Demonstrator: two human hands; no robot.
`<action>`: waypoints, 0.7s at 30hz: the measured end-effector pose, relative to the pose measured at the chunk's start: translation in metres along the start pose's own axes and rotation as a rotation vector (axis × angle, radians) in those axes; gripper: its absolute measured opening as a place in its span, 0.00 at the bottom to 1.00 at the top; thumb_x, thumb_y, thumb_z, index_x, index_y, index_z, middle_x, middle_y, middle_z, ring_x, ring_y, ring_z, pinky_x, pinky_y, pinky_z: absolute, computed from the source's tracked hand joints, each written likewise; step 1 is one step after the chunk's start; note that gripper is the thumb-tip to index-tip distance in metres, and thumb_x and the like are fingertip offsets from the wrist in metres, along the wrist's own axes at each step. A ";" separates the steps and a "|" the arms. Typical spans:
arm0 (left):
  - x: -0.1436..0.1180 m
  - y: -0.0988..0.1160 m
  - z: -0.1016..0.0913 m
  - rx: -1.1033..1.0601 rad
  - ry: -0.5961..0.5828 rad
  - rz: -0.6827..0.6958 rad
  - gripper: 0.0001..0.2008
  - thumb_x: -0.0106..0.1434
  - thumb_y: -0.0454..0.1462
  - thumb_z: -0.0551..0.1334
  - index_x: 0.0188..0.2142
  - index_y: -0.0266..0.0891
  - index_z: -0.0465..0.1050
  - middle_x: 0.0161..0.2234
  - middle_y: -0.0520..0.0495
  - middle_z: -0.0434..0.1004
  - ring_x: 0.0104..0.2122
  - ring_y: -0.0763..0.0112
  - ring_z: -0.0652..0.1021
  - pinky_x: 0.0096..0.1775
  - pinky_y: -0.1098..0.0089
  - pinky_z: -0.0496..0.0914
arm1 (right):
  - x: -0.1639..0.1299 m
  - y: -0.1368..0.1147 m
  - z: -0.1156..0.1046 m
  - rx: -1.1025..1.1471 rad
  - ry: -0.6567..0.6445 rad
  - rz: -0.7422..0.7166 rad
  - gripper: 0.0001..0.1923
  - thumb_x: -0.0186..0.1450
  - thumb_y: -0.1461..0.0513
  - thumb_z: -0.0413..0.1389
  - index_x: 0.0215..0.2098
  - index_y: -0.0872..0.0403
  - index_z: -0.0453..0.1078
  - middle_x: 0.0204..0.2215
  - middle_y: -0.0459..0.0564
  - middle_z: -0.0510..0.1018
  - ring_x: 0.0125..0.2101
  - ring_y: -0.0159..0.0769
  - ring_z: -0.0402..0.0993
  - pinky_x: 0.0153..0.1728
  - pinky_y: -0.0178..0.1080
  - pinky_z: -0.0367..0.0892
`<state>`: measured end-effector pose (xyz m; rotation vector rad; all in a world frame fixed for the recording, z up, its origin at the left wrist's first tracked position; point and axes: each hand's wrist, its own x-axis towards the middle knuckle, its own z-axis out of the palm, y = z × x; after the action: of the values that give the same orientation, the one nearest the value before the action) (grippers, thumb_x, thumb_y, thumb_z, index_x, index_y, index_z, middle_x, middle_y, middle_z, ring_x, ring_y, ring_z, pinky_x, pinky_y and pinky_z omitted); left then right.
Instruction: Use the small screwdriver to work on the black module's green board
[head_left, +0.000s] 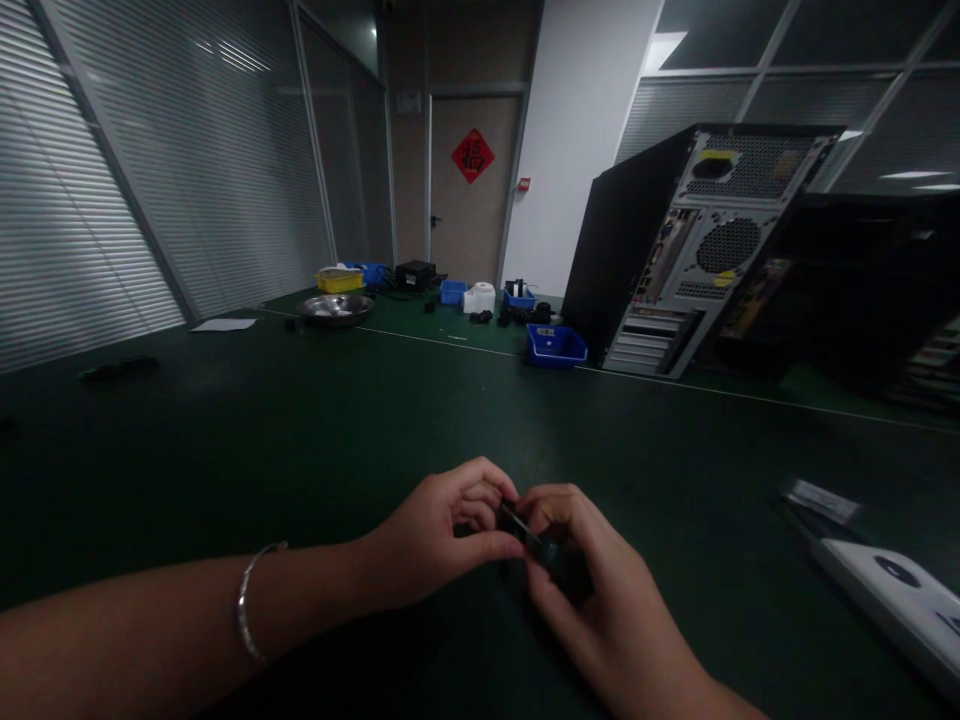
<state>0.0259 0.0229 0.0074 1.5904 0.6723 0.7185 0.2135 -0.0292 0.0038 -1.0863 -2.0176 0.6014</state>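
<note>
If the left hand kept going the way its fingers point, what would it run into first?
The left hand points rightward at the small dark part pinched between both hands, with the right hand directly behind it. It already touches the part, so nothing else intervenes.
</note>
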 end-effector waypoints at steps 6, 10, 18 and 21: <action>0.000 0.000 0.000 -0.062 0.020 -0.006 0.14 0.58 0.34 0.68 0.42 0.36 0.68 0.38 0.45 0.77 0.39 0.63 0.78 0.43 0.60 0.71 | 0.000 -0.002 -0.001 0.012 0.020 -0.006 0.15 0.62 0.74 0.50 0.40 0.48 0.60 0.41 0.47 0.69 0.42 0.37 0.71 0.40 0.37 0.67; -0.001 0.003 0.001 -0.018 0.002 0.049 0.12 0.61 0.33 0.65 0.44 0.35 0.68 0.39 0.45 0.75 0.40 0.64 0.77 0.43 0.62 0.70 | 0.001 -0.003 -0.002 -0.019 0.037 0.013 0.12 0.65 0.71 0.51 0.40 0.48 0.64 0.42 0.48 0.67 0.40 0.37 0.70 0.38 0.37 0.67; 0.002 -0.001 0.001 -0.071 0.092 -0.010 0.15 0.64 0.30 0.59 0.51 0.33 0.66 0.47 0.39 0.75 0.48 0.62 0.76 0.51 0.61 0.68 | 0.004 0.000 -0.003 0.029 0.051 0.009 0.12 0.67 0.70 0.53 0.45 0.47 0.66 0.44 0.48 0.68 0.45 0.37 0.69 0.43 0.37 0.67; 0.005 -0.003 0.000 -0.162 0.121 -0.034 0.15 0.64 0.30 0.59 0.51 0.31 0.66 0.48 0.37 0.76 0.47 0.61 0.78 0.52 0.59 0.69 | 0.005 0.001 -0.003 0.037 0.060 0.033 0.12 0.67 0.69 0.53 0.45 0.48 0.66 0.44 0.48 0.69 0.45 0.37 0.70 0.44 0.37 0.66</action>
<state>0.0288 0.0271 0.0051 1.3927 0.7087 0.8284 0.2143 -0.0242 0.0070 -1.1051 -1.9330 0.6137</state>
